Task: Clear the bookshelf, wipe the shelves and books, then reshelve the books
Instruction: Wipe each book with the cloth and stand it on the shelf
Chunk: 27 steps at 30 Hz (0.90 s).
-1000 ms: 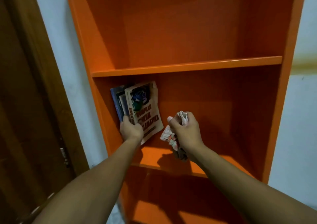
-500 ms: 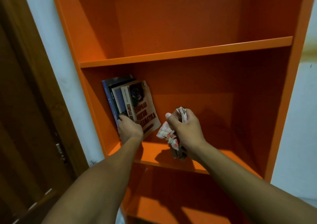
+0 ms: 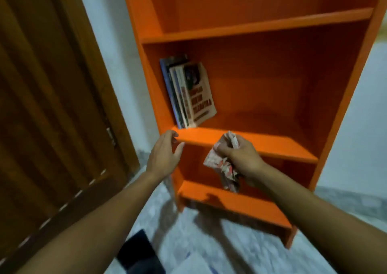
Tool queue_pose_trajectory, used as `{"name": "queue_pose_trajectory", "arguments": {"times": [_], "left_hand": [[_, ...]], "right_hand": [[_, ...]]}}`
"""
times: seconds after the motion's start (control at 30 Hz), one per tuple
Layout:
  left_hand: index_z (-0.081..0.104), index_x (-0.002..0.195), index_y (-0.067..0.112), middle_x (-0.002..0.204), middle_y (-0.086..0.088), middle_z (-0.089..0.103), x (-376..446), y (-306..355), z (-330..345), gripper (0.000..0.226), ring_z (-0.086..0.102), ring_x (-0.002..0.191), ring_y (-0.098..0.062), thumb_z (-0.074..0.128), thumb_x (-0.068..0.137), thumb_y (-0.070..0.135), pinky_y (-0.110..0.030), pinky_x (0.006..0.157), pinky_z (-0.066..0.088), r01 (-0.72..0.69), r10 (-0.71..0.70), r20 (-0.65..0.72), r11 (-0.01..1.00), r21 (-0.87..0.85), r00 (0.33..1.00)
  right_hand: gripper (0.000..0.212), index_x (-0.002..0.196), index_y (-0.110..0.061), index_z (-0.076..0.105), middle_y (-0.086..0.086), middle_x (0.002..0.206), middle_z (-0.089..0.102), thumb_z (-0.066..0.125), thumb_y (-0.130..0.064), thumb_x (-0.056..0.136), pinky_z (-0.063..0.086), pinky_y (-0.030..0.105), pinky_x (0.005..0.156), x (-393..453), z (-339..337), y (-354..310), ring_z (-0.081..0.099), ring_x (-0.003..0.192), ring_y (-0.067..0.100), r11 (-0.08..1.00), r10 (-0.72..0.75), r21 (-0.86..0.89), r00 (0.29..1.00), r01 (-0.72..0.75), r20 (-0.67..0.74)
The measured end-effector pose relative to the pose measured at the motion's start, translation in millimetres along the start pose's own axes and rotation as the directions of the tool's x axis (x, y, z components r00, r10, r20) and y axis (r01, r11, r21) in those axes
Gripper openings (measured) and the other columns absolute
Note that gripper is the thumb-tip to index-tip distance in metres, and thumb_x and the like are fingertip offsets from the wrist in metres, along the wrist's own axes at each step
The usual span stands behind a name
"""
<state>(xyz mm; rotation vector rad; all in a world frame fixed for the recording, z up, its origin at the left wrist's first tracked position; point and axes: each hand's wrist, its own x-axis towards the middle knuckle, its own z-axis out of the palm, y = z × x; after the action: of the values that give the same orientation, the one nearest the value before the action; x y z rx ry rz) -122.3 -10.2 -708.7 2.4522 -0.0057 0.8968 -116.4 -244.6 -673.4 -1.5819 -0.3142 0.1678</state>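
An orange bookshelf point(image 3: 251, 26) stands against a white wall. A few books point(image 3: 188, 95) lean against its left side on the middle shelf point(image 3: 272, 145), a cream one with red lettering outermost. My left hand point(image 3: 164, 155) hovers open just in front of that shelf's left front corner, below the books and apart from them. To its right, in front of the shelf edge, my right hand point(image 3: 240, 156) is shut on a crumpled red-and-white patterned cloth point(image 3: 222, 166) that hangs down.
A brown wooden door point(image 3: 52, 106) fills the left side. The bottom shelf point(image 3: 230, 204) sits just above a pale marbled floor point(image 3: 209, 242). A dark flat object point(image 3: 138, 252) lies on the floor near the lower edge, with a pale blurred item beside it.
My left hand let go of the books and drew back and down to the shelf's front edge. My right hand with the cloth also pulled back. The view tilted down, showing the floor.
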Motion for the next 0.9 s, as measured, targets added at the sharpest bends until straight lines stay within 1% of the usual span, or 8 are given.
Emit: {"name": "queue_pose_trajectory", "arguments": {"times": [0.1,0.2,0.27,0.37,0.5,0.63,0.73,0.9], "left_hand": [[0.050,0.125,0.016,0.114,-0.004,0.060,-56,-15,-8,0.036,0.059,0.103,-0.019,0.061,0.097,0.037,-0.038,0.086,0.049,0.128,-0.121,0.196,0.991,-0.025,0.973],[0.045,0.132,0.020,0.115,0.000,0.057,-123,-33,-2,0.045,0.056,0.103,-0.019,0.061,0.096,0.042,-0.037,0.087,0.047,0.288,-0.262,0.391,0.958,-0.009,0.882],[0.042,0.137,0.020,0.114,0.000,0.052,-169,-46,6,0.051,0.055,0.104,-0.021,0.063,0.096,0.040,-0.034,0.086,0.044,0.378,-0.341,0.493,0.926,0.027,0.801],[0.031,0.148,0.019,0.131,-0.010,0.049,-225,-70,25,0.066,0.056,0.108,-0.025,0.065,0.095,0.039,-0.033,0.086,0.045,0.526,-0.477,0.618,0.842,0.117,0.625],[0.019,0.155,0.015,0.147,-0.018,0.044,-291,-106,60,0.087,0.051,0.128,-0.032,0.073,0.090,0.032,-0.031,0.091,0.047,0.614,-0.571,0.687,0.756,0.227,0.450],[0.015,0.158,0.014,0.156,-0.013,0.038,-341,-138,82,0.109,0.048,0.134,-0.029,0.081,0.075,0.042,-0.034,0.100,0.046,0.627,-0.627,0.702,0.706,0.329,0.337],[0.019,0.156,0.015,0.151,-0.016,0.043,-366,-174,104,0.121,0.048,0.133,-0.035,0.077,0.058,0.057,-0.046,0.107,0.044,0.587,-0.674,0.687,0.682,0.436,0.274],[0.017,0.154,0.022,0.145,-0.016,0.044,-382,-173,114,0.115,0.049,0.129,-0.037,0.082,0.063,0.049,-0.051,0.104,0.045,0.453,-0.705,0.664,0.691,0.564,0.249]], "right_hand": [[0.013,0.086,-0.010,0.056,0.014,0.074,0.060,0.067,-0.004,0.089,0.046,0.025,0.051,-30,10,15,0.056,0.055,0.019,0.999,0.040,-0.010,0.999,-0.040,0.004],[0.015,0.086,-0.011,0.057,0.008,0.070,0.061,0.068,0.000,0.087,0.047,0.029,0.055,-58,17,38,0.060,0.052,0.017,0.993,0.108,-0.041,0.994,-0.107,0.029],[0.011,0.089,-0.008,0.060,0.009,0.072,0.063,0.069,-0.003,0.087,0.047,0.031,0.057,-76,21,51,0.061,0.053,0.017,0.984,0.159,-0.095,0.986,-0.153,0.052],[0.016,0.102,-0.001,0.057,0.016,0.077,0.062,0.067,-0.006,0.091,0.050,0.036,0.057,-94,24,70,0.061,0.054,0.022,0.963,0.254,-0.122,0.962,-0.242,0.098],[0.017,0.104,-0.003,0.056,0.024,0.090,0.063,0.067,-0.008,0.092,0.052,0.043,0.065,-106,21,95,0.062,0.069,0.031,0.939,0.308,-0.191,0.945,-0.284,0.107],[0.020,0.106,0.000,0.057,0.027,0.092,0.064,0.067,-0.010,0.092,0.051,0.042,0.065,-113,20,120,0.062,0.071,0.032,0.908,0.358,-0.260,0.931,-0.328,0.074],[0.010,0.097,-0.007,0.058,0.023,0.085,0.064,0.067,-0.009,0.092,0.049,0.036,0.057,-115,23,131,0.062,0.063,0.030,0.899,0.381,-0.263,0.921,-0.349,0.079],[0.011,0.098,-0.008,0.057,0.018,0.080,0.064,0.066,-0.009,0.092,0.049,0.036,0.057,-116,31,144,0.061,0.061,0.028,0.888,0.418,-0.256,0.903,-0.382,0.101]]}}
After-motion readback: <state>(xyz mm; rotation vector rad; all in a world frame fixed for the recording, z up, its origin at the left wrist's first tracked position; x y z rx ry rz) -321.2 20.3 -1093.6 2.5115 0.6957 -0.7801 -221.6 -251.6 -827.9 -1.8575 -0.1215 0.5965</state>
